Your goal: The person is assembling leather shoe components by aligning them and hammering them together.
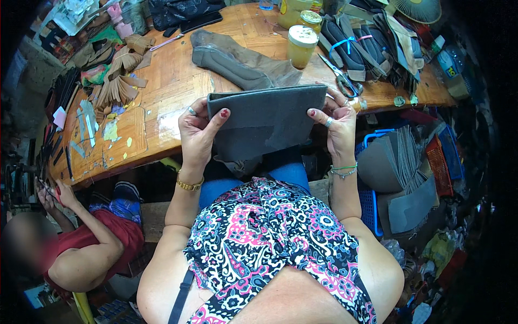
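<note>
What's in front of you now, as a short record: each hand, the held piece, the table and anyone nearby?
Left hand: pinches left end, thumb in front
Right hand: pinches right end, thumb in front
Held piece: dark grey, rectangular, fabric-like folded panel, above the lap
Table: brown wooden table; on it, metal scissors with dark-blue handles and a white-topped yellowish jar
Nearby: co-worker in a red sleeveless top, at left

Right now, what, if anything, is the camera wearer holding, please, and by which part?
A dark panel: left hand near its upper-left corner, right hand near its upper-right corner.
</note>
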A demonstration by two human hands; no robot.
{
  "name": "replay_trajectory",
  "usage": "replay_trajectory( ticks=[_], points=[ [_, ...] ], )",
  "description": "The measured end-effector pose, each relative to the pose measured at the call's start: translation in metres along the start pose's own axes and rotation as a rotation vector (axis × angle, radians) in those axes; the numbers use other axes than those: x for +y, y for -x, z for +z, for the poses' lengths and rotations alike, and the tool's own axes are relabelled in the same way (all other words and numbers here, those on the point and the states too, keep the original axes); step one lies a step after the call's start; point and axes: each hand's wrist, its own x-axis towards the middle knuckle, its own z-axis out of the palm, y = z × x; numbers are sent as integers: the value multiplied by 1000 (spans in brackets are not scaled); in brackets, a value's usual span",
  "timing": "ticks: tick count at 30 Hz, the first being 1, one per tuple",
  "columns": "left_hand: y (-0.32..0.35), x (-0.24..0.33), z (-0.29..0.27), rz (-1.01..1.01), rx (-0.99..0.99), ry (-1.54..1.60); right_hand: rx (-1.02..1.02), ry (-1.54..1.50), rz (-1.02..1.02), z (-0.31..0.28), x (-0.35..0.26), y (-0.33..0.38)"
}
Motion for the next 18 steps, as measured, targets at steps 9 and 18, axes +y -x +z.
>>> replay_trajectory(
  ticks=[9, 18],
  points=[
    [-13, -16, 6, -15, 34, 60, 61, -143, -125, -3, 11, 1],
    [-96, -64, -35, 182, -352, -738, 129, 117, -622, -50, -57, -13]
  ],
)
